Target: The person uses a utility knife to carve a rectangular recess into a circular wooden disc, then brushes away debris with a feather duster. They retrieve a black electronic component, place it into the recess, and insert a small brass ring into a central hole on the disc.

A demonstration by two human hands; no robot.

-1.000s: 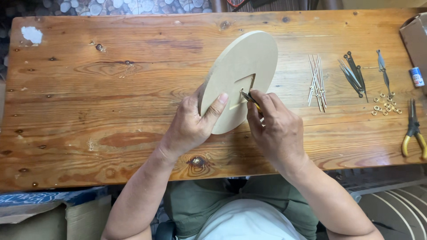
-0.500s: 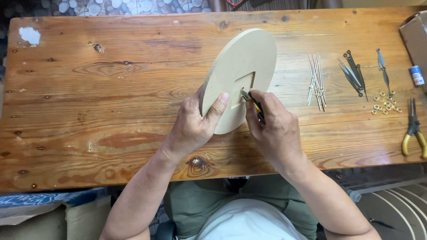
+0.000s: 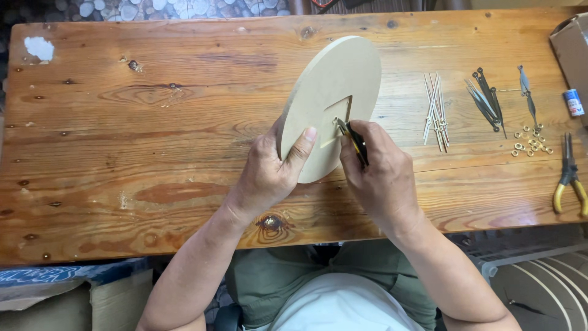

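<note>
A round beige wooden disc point(image 3: 334, 86) with a square recess in its middle stands tilted on its edge on the wooden table point(image 3: 153, 141). My left hand point(image 3: 269, 175) grips the disc's lower left rim, thumb on its face. My right hand point(image 3: 380, 175) holds a small black-and-yellow cutter point(image 3: 354, 140) whose tip touches the lower edge of the recess.
To the right lie a bundle of thin metal rods point(image 3: 435, 110), dark clock hands point(image 3: 487, 98), a single grey hand point(image 3: 527, 92), small brass rings point(image 3: 530, 142), yellow-handled pliers point(image 3: 569, 178), a small tube point(image 3: 573, 102) and a cardboard box corner point(image 3: 572, 43). White wire racks point(image 3: 539, 282) are below the table.
The disc and both hands have stayed almost still; the cutter tip shifted slightly along the recess edge.
</note>
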